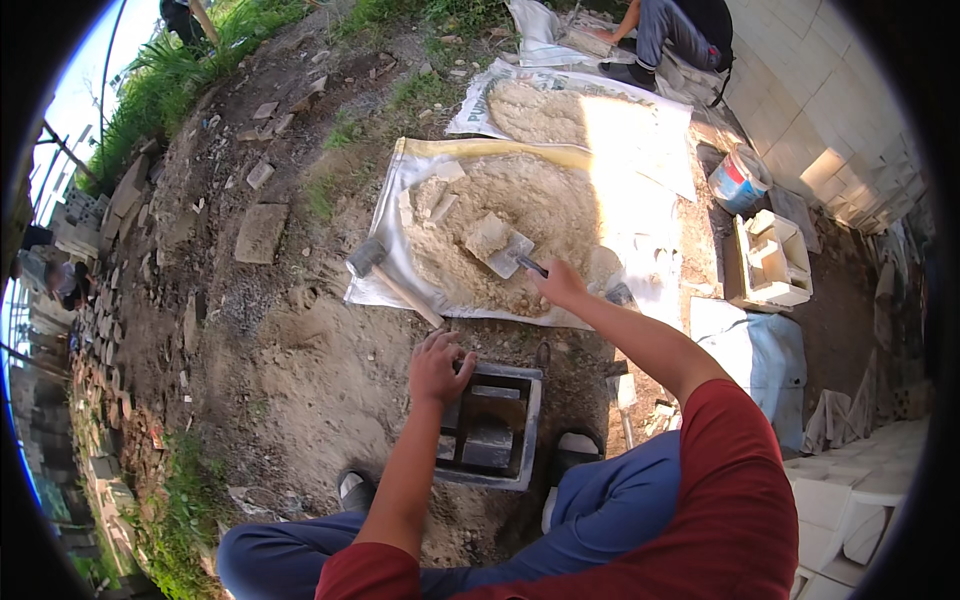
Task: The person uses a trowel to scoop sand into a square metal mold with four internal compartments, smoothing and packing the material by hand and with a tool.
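My right hand (562,284) grips the dark handle of a trowel (508,258), its flat blade loaded with a lump of the sandy mix. The blade is over the pale mix heap (550,200), which lies on a white sack sheet (388,262). My left hand (437,366) rests at the far left corner of a grey block mold (533,425), fingers apart and holding nothing. Dark inner cores stand inside the mold, on the ground between my feet. A mallet (366,257) with a wooden handle lies beside my left hand, its head on the sheet's edge.
Beyond lies a second sheet with mix (540,112), near a seated person (680,40). At right stand a bucket (738,182), a pale hollow block (775,262) and a blue-grey sack (765,350). Another trowel (625,392) lies by my right foot. Stones (262,232) dot the left ground.
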{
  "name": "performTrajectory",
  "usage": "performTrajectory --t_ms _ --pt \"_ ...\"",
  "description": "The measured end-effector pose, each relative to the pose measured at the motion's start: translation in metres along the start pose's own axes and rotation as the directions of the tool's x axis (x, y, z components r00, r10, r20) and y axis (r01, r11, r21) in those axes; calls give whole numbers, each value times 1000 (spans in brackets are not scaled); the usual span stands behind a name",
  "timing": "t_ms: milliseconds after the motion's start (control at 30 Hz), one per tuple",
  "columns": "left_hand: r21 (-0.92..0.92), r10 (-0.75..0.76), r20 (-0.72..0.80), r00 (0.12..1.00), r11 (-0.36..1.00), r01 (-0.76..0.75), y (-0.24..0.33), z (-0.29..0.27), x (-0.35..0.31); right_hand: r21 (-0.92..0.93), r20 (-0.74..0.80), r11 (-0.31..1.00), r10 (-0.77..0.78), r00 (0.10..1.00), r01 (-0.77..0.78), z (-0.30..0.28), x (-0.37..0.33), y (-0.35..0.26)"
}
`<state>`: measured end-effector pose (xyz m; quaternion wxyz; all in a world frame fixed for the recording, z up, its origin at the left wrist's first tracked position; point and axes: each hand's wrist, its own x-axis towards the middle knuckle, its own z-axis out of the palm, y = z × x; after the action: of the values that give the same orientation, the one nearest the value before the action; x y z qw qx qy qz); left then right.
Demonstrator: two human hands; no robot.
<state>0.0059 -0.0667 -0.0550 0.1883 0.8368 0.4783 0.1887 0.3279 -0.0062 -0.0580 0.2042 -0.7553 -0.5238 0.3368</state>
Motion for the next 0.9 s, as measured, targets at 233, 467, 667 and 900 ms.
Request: performTrajectory --t_ms 233,467,667,900 --pt "-22 -7 14 1000 1000 8 13 11 -12 14 -166 998 -58 984 61 -15 -17 24" --pt "-37 10 31 999 999 -9 17 15 -12 -137 -146 990 -47 988 27 -15 -30 45" --pt "-40 -9 75 997 999 12 16 6 -4 -74 -146 992 -112 983 102 -8 -26 40" --pt "-25 -5 48 999 1000 6 10 1 5 -47 -147 994 -105 984 99 -11 -16 21"
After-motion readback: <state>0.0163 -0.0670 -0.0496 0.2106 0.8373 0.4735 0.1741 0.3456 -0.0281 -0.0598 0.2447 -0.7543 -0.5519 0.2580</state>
